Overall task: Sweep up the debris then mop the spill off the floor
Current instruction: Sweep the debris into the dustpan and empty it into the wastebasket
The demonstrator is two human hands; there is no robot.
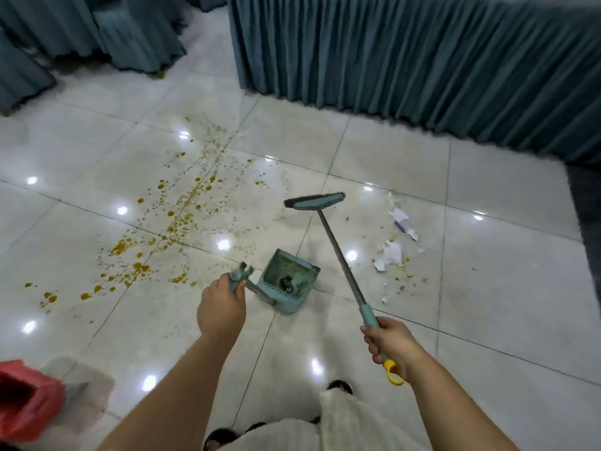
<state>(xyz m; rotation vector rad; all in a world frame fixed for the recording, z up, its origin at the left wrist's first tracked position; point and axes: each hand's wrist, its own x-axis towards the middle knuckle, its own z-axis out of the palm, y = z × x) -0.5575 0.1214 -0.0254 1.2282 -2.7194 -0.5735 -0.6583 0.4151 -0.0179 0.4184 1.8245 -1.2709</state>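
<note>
My right hand (392, 341) grips the teal end of a broom handle (344, 265). The broom head (313, 200) hangs just over the tiles, left of a scatter of torn white paper scraps (392, 252) and small crumbs. My left hand (221, 305) holds the handle of a teal dustpan (291, 278). The pan stands on the floor between my hands with some dark bits inside. An orange-yellow spill (169, 222) is splashed in drops and streaks across the tiles to the left.
Teal pleated table skirts (406, 60) hang along the back and right. More draped furniture (81, 37) stands at the far left. A red container (26, 398) sits at the lower left on a wet-looking patch. The floor is glossy white tile (487, 320). My feet are below.
</note>
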